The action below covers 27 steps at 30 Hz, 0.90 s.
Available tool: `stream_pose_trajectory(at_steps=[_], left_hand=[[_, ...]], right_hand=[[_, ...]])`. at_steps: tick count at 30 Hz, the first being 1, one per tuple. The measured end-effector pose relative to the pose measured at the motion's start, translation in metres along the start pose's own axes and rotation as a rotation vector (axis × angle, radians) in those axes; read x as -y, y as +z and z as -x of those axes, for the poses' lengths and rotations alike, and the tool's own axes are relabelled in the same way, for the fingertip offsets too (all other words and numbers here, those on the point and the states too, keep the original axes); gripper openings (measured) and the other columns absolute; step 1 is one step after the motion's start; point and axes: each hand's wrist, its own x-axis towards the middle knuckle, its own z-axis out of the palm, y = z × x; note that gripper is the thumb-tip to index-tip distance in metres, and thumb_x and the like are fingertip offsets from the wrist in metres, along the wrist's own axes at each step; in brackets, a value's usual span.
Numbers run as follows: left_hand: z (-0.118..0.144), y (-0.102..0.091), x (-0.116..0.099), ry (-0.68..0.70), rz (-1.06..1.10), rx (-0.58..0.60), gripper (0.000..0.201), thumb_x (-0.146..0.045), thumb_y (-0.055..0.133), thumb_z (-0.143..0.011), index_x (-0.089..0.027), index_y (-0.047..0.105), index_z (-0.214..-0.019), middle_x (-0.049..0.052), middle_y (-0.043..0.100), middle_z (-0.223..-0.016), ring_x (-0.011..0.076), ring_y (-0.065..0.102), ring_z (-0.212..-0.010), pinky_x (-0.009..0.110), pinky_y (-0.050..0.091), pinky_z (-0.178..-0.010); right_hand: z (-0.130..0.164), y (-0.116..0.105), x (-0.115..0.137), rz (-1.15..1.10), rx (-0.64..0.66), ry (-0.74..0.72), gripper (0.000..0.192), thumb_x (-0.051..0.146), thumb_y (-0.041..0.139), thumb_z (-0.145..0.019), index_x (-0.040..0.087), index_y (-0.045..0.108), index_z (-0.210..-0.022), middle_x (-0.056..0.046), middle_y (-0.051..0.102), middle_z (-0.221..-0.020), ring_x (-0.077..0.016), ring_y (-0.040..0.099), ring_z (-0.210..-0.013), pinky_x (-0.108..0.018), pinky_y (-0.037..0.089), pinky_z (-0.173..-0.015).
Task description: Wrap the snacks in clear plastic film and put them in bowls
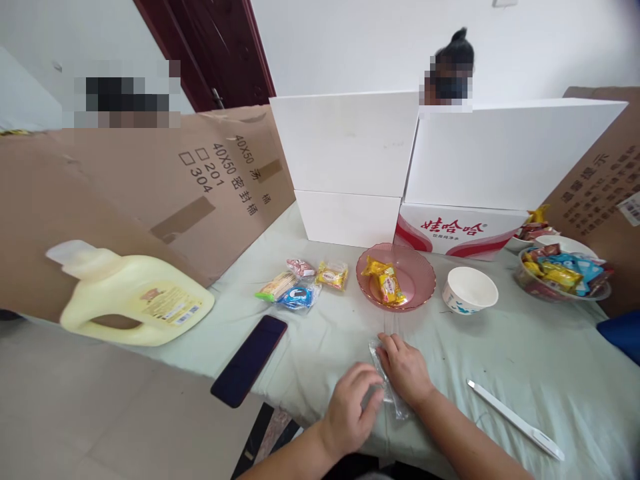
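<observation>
A crumpled clear plastic bag (399, 405) lies on the cloth near the table's front edge. My right hand (405, 368) rests over its upper part, fingers bent down onto the plastic. At the bag's left side is my left hand (350, 408), its fingers curved and its thumb a little apart from them; whether the fingertips touch the plastic I cannot tell. Beyond my hands stands a pink glass plate (423, 287) holding yellow-wrapped snacks (389, 283). A white paper bowl (470, 290) is to its right.
Several wrapped snacks (297, 293) and a phone (250, 360) lie left. A yellow jug (140, 297) stands by a cardboard box (150, 180). White boxes (350, 147) line the back. Right are a snack-filled bowl (530, 287) and a white cutter-like tool (515, 419). Two people are behind.
</observation>
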Motion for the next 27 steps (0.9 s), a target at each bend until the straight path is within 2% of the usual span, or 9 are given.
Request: stream_pose_trajectory(at_steps=[2,5,10,12,14,17,20,22,27], left_hand=[[-0.012,-0.002,0.006,0.010,-0.072,-0.020,0.017,-0.023,0.042,-0.095,-0.018,0.059,-0.096,0.008,0.062,-0.093,0.0209,0.058,-0.091,0.036,0.051,-0.082],[-0.027,0.004,0.019,0.069,-0.209,0.071,0.017,-0.020,0.044,-0.092,-0.019,0.060,-0.086,0.008,0.061,-0.091,0.0220,0.056,-0.092,0.040,0.050,-0.085],[-0.028,0.017,0.031,0.065,-0.357,0.153,0.009,-0.015,0.053,-0.087,-0.018,0.061,-0.083,0.007,0.060,-0.094,0.0235,0.053,-0.097,0.042,0.049,-0.087],[-0.026,0.017,0.031,0.059,-0.359,0.166,0.007,-0.014,0.056,-0.085,-0.018,0.061,-0.083,0.007,0.059,-0.095,0.0232,0.053,-0.098,0.042,0.048,-0.088],[-0.026,0.016,0.030,0.054,-0.352,0.178,0.006,-0.013,0.057,-0.085,-0.018,0.061,-0.085,0.006,0.059,-0.096,0.0231,0.053,-0.098,0.042,0.048,-0.088],[-0.026,0.014,0.028,0.053,-0.355,0.184,0.016,-0.013,0.054,-0.086,-0.018,0.062,-0.099,0.009,0.060,-0.107,0.0246,0.053,-0.103,0.044,0.047,-0.092],[-0.025,0.013,0.028,0.067,-0.399,0.208,0.031,-0.012,0.049,-0.087,-0.019,0.059,-0.115,0.010,0.056,-0.126,0.0268,0.049,-0.116,0.048,0.044,-0.098],[-0.025,0.014,0.028,0.068,-0.424,0.234,0.036,-0.010,0.048,-0.087,-0.020,0.058,-0.119,0.009,0.056,-0.130,0.0273,0.047,-0.120,0.048,0.042,-0.100],[-0.024,0.013,0.029,0.087,-0.408,0.276,0.027,-0.025,0.055,-0.090,-0.021,0.061,-0.115,0.008,0.060,-0.125,0.0276,0.048,-0.117,0.047,0.041,-0.099]], right_hand=[[0.000,-0.001,0.001,0.021,-0.001,-0.008,0.024,0.022,0.041,-0.097,0.018,0.056,-0.116,-0.005,0.064,-0.090,-0.0154,0.063,-0.075,-0.025,0.041,-0.061],[0.002,-0.002,0.002,0.054,-0.003,-0.007,0.024,0.018,0.044,-0.095,0.019,0.055,-0.117,-0.004,0.063,-0.089,-0.0143,0.063,-0.072,-0.024,0.040,-0.059],[0.002,-0.011,-0.012,0.142,-0.036,0.110,0.021,0.015,0.040,-0.094,0.016,0.058,-0.105,-0.007,0.061,-0.084,-0.0164,0.060,-0.067,-0.027,0.038,-0.057],[0.003,-0.019,-0.022,0.182,-0.066,0.177,0.023,0.014,0.037,-0.094,0.013,0.058,-0.101,-0.011,0.061,-0.087,-0.0212,0.060,-0.074,-0.032,0.041,-0.063],[0.007,-0.029,-0.029,0.203,-0.098,0.204,0.024,0.017,0.038,-0.094,0.013,0.059,-0.104,-0.016,0.062,-0.099,-0.0269,0.059,-0.093,-0.039,0.044,-0.078],[0.026,-0.038,-0.025,0.172,-0.102,-0.044,0.036,0.033,0.046,-0.094,0.014,0.054,-0.123,-0.016,0.055,-0.130,-0.0306,0.043,-0.128,-0.047,0.035,-0.102],[0.061,-0.036,-0.007,0.158,-0.054,-0.357,0.070,0.054,0.052,-0.087,0.011,0.040,-0.141,-0.016,0.044,-0.145,-0.0300,0.029,-0.139,-0.047,0.030,-0.109],[0.086,-0.032,0.002,0.206,-0.038,-0.373,0.079,0.055,0.056,-0.083,0.009,0.036,-0.144,-0.016,0.040,-0.148,-0.0299,0.029,-0.139,-0.045,0.030,-0.109],[0.126,-0.029,0.006,0.294,-0.099,-0.352,0.054,0.018,0.052,-0.082,0.014,0.048,-0.136,-0.009,0.050,-0.143,-0.0252,0.041,-0.132,-0.040,0.032,-0.105]])
